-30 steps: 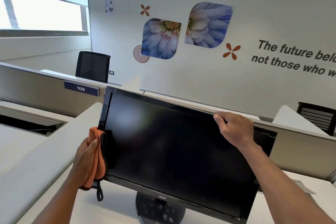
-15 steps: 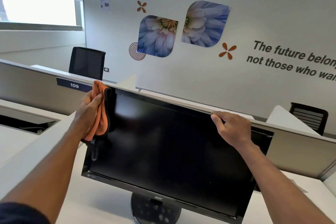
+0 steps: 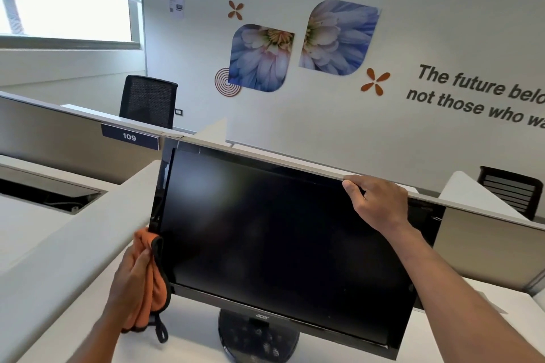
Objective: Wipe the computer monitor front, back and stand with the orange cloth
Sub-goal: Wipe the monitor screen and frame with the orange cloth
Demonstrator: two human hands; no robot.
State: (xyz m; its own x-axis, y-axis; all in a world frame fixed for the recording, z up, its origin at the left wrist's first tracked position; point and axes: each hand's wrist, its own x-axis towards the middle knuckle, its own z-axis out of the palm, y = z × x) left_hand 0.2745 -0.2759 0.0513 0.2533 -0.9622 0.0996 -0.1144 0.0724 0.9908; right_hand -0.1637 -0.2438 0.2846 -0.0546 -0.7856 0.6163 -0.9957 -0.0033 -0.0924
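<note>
A black computer monitor (image 3: 274, 239) with a dark screen stands tilted on the white desk, on a round black stand (image 3: 258, 339). My left hand (image 3: 128, 286) grips the bunched orange cloth (image 3: 152, 280) and holds it against the lower part of the monitor's left edge. A black loop hangs from the cloth. My right hand (image 3: 376, 205) holds the monitor's top edge near its right corner, thumb on the front bezel. The monitor's back is hidden.
A grey desk partition (image 3: 59, 141) with a "109" label (image 3: 129, 137) runs behind the monitor. A white divider (image 3: 59, 247) slopes along the left. Black chairs stand at the back left (image 3: 147, 100) and far right (image 3: 510, 188).
My left hand slid the cloth up the monitor's left edge to the top corner, then back down to the lower part. My right hand kept its hold on the top edge.
</note>
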